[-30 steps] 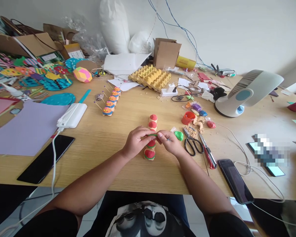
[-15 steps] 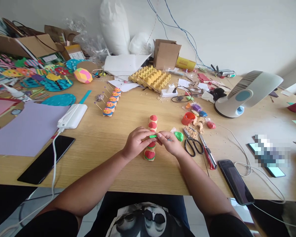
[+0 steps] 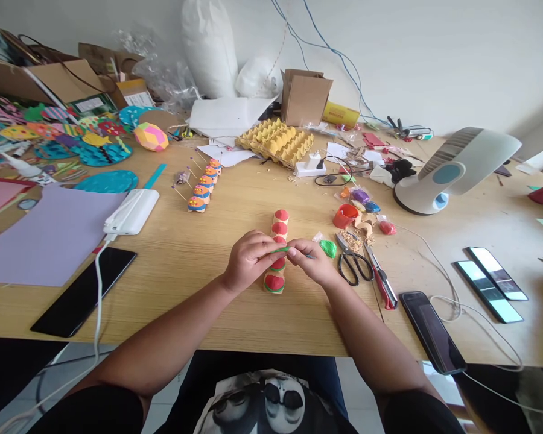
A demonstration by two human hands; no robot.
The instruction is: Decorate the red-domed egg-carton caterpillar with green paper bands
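Note:
A small strip of green clay [image 3: 279,249] is pinched between the fingertips of both hands. My left hand [image 3: 250,260] holds one end with thumb and fingers together. On the other end, my right hand [image 3: 312,263] is closed, and a small bluish bit shows under its fingers, too small to name. Below the hands an egg-carton strip [image 3: 274,283] stands on the table, its bumps coated red, with green edging on the nearer ones; the hands partly hide its middle. Just right of my right hand lies a packet of green clay [image 3: 328,248].
Scissors [image 3: 355,265], a utility knife [image 3: 382,280] and a phone [image 3: 432,331] lie to the right, a fan [image 3: 447,175] beyond. At left are a decorated carton caterpillar [image 3: 203,190], a power bank [image 3: 133,212] and another phone [image 3: 85,292]. Yellow egg trays [image 3: 276,141] lie behind.
The green clay strip has tilted slightly between the fingers, and less of its face shows. My hands stay in nearly the same place above the carton strip.

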